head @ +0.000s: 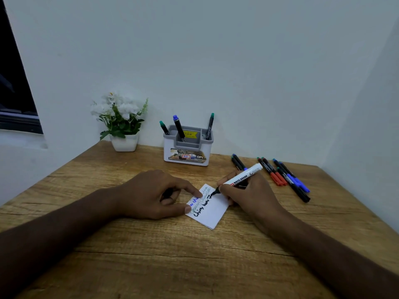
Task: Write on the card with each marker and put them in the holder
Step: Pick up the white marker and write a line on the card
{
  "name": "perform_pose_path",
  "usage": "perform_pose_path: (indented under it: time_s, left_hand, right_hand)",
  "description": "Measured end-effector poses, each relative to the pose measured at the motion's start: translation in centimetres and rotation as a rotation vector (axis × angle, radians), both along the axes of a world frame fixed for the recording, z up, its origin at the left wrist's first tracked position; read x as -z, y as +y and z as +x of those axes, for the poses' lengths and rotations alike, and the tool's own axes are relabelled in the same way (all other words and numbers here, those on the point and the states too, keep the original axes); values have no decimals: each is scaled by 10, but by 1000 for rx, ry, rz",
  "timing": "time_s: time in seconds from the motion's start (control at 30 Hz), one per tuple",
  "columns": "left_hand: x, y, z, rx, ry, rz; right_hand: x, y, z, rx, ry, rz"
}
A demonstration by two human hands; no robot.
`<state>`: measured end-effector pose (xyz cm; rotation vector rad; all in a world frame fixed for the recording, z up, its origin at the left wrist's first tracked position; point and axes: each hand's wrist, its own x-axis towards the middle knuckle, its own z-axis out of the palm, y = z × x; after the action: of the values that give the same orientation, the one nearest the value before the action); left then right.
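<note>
The right hand [248, 197] pinches a white marker [241, 178], its black tip touching the card [212, 212] at the end of a line of black writing. The left hand [155, 195] presses the card's left edge flat with fingertip and thumb, curled around something dark (possibly a cap, hard to tell). The card lies on the wooden table [172, 266] between the hands and carries blue, green and black lines. Behind it stands the holder [187, 157], with three markers in it. More markers [280, 175] lie loose to the right. A potted plant [121, 121] sits by the wall.
</note>
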<state>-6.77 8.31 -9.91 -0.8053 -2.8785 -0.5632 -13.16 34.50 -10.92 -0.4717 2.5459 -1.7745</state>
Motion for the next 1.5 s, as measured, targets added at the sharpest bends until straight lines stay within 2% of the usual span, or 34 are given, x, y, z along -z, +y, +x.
perform_pose_path:
  time_s: [1.37, 1.5]
  left_hand:
    - [1, 0, -1, -1, -5, 1]
    - [0, 1, -1, -10, -25, 1]
  right_hand:
    - [-7, -4, 7, 72, -54, 8]
    - [-15, 0, 16, 129, 130, -150]
